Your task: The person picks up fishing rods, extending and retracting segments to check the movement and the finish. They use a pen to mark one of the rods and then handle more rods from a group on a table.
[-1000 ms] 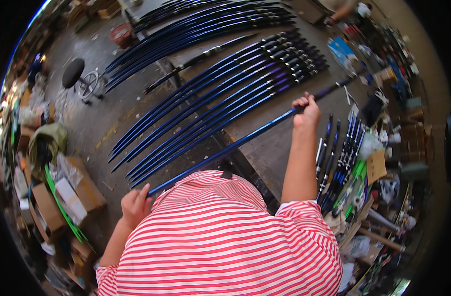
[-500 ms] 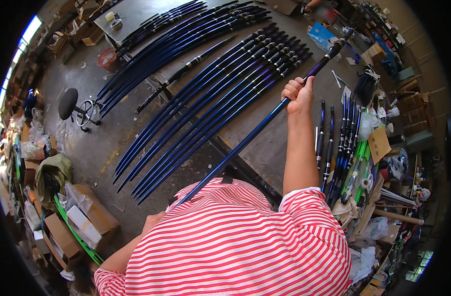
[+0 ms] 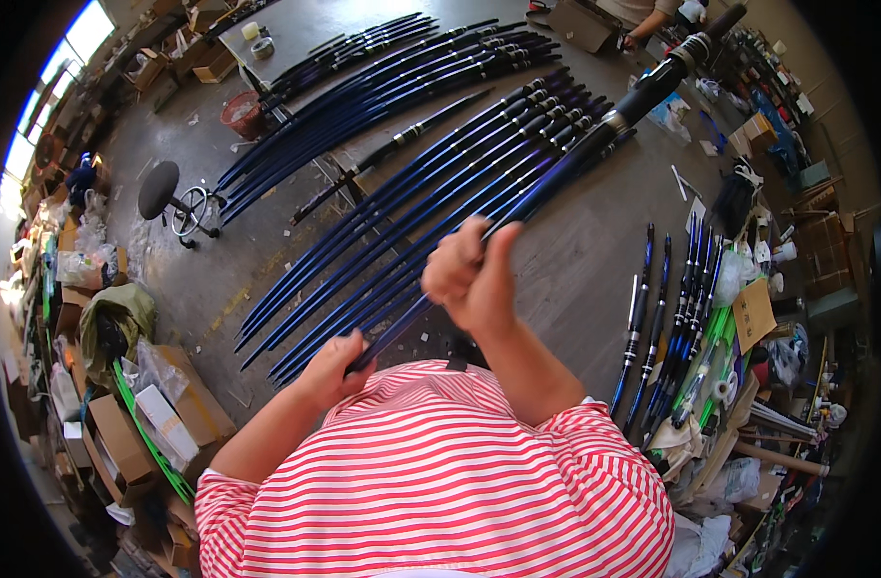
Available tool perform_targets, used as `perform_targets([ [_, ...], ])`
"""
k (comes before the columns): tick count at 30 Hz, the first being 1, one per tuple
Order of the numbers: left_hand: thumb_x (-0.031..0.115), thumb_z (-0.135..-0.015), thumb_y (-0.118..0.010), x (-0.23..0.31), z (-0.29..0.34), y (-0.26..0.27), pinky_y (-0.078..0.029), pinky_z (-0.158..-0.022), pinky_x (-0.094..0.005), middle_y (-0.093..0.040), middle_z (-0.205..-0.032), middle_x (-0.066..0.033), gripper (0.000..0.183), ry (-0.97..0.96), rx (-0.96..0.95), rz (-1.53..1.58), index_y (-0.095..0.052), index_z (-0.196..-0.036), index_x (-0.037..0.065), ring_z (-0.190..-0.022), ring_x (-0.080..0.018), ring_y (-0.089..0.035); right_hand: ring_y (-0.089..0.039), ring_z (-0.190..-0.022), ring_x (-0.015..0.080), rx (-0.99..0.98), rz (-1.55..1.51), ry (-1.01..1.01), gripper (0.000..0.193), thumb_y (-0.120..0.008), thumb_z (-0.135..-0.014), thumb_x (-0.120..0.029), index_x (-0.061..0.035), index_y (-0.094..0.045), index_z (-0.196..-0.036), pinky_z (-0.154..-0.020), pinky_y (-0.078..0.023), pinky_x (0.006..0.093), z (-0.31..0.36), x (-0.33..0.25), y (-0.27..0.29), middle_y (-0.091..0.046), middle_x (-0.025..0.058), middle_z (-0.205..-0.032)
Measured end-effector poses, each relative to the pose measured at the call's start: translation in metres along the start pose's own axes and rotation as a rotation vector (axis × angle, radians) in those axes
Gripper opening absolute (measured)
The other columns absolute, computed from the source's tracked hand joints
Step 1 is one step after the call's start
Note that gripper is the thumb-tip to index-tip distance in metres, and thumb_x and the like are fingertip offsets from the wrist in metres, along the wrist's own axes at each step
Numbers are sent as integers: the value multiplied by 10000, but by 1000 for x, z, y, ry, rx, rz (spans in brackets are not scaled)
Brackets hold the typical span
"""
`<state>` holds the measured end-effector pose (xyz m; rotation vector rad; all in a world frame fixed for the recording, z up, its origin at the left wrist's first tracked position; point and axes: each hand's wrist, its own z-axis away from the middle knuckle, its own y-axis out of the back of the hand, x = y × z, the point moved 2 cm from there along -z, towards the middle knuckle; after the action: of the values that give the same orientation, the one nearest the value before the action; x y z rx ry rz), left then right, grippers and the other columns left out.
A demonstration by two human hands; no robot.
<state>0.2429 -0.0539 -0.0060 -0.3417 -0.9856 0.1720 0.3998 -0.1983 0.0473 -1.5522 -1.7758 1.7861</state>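
A dark blue fishing rod [image 3: 580, 154] slants across in front of me, its thick handle end up at the far right and its lower end close to my body. My left hand [image 3: 334, 371] is closed round the rod's lower end. Higher up, my right hand [image 3: 474, 279], a little blurred, wraps the shaft with the thumb up. Under and left of the held rod, a row of similar blue rods [image 3: 402, 222] lies on the table, their tips jutting past its edge. Part of that row is hidden behind the held rod and my right hand.
More rods [image 3: 363, 106] lie farther back, with a single dark rod [image 3: 392, 144] between groups. Shorter rods [image 3: 691, 299] and green-wrapped pieces stand at the right. A stool [image 3: 161, 191], a red bucket [image 3: 241, 114] and cardboard boxes [image 3: 195, 395] are at left. Another person's hand [image 3: 643, 31] is at the back.
My right hand has come down and left along the rod, towards my body. My left hand has risen into fuller view at the lower end. The rod's handle reaches farther up and right.
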Motion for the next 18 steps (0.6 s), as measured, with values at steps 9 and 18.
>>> perform_targets([
  [9, 375, -890, -463, 13, 0, -10, -272, -423, -189, -485, -552, 22, 436, -173, 95, -170, -581, -693, 5, -470, -38, -391, -433, -1151, 255, -349, 1017, 65, 1009, -675, -656, -532, -2, -170, -1350, -980, -313, 381, 31, 24, 19, -455, 147, -1211],
  [18, 294, -859, -512, -60, 89, 79, -248, -374, -210, -439, -433, 27, 422, 97, 455, -398, -562, -543, 18, -387, -44, -365, -507, -1075, 228, 293, 302, -75, 523, -371, -889, -474, -45, -461, -1172, -922, -394, 390, 63, -35, 118, -527, 143, -1147],
])
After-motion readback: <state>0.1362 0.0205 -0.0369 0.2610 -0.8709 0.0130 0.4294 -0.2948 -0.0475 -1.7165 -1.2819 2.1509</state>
